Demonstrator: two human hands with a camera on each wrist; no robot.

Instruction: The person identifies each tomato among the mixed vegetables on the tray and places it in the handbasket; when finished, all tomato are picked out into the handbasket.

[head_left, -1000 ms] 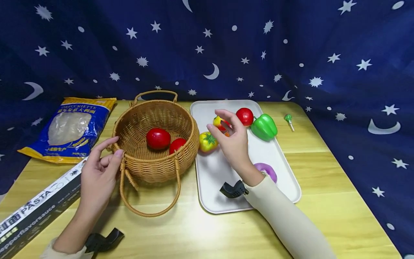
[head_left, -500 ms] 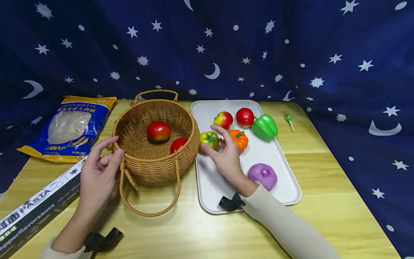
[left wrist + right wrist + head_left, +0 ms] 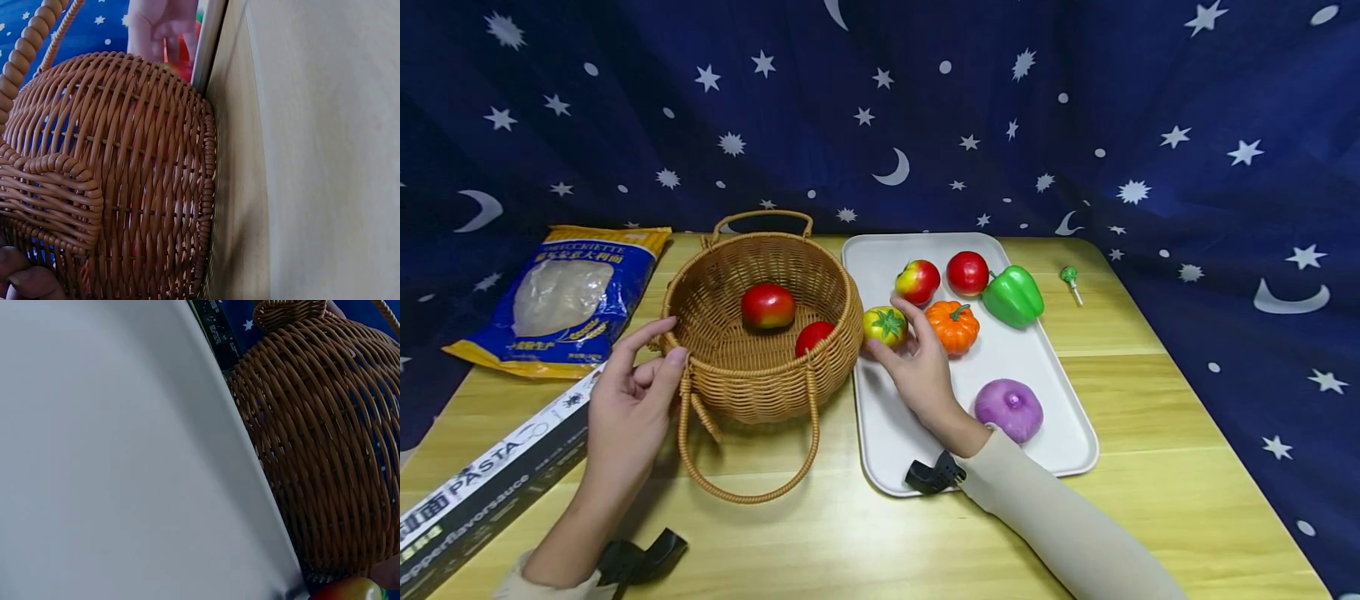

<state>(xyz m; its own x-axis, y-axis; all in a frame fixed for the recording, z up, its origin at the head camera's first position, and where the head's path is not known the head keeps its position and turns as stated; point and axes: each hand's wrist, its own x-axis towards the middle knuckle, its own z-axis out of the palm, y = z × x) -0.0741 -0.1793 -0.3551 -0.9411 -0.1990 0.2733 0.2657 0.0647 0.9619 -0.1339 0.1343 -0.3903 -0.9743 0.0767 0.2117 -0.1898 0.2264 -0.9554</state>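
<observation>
My left hand [image 3: 628,408] grips the near-left rim of a round wicker basket [image 3: 752,392], thumb and index finger at the edge. Inside lie a red toy mango [image 3: 768,306] and a red round fruit [image 3: 814,336] partly hidden by the rim. Over the white tray [image 3: 910,442], my right hand [image 3: 925,375] pinches a yellow-green toy tomato [image 3: 885,326] with a star-shaped leaf, thumb and index finger on its sides. The tomato sits at the tray's left edge, close beside the basket. In the right wrist view, the tomato [image 3: 347,590] shows only at the bottom edge.
The tray also bears a red-yellow fruit [image 3: 917,282], a red fruit [image 3: 967,273], a green bell pepper [image 3: 1013,296], an orange pumpkin [image 3: 953,327] and a purple onion [image 3: 1009,410]. A lollipop [image 3: 1071,283] lies right; a pasta bag [image 3: 561,300] and long pasta box [image 3: 490,492] lie left.
My right hand has come down from above the tray onto the yellow-green tomato. The mango in the basket has rolled slightly, showing a yellowish side. My left hand stays on the rim.
</observation>
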